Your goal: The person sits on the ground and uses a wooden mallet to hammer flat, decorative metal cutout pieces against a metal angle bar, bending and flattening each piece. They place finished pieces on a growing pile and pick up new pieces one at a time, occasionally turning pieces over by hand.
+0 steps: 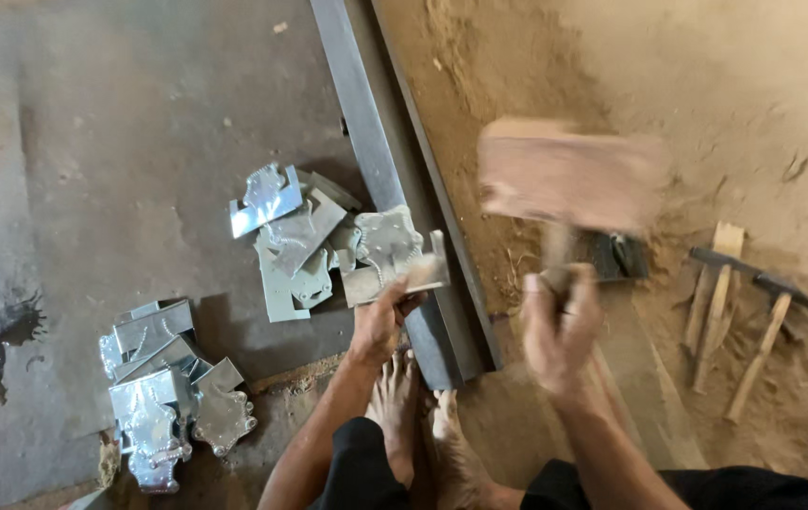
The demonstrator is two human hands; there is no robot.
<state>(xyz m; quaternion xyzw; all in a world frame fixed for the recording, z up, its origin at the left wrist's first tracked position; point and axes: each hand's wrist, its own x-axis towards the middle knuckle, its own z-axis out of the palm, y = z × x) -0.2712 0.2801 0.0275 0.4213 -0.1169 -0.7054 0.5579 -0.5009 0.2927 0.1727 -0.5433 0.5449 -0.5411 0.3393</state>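
Wood is blurring above the right hand [563,326], which is wrapping closed around the handle of a wooden mallet [566,178]; the block head is hanging over the sandy ground to the right of a long steel bar [378,161]. The left hand [380,319] is gripping closed on a small sheet-metal piece [402,274], pressing it against the near end of the bar, right at the bar's left edge. The bar is running diagonally from the top of the view down to the person's bare feet [418,416]. Just left of it, a loose heap of cut metal shapes [302,236] is lying on the grey floor [121,142], touching the held piece's side. A second pile of folded metal pieces [163,387] is sitting well apart, lower left, with bare floor showing between the 2 heaps. On the right, a hammer [761,326] and some wooden sticks [714,312] are resting on the sand, near the mallet's path but apart from it.
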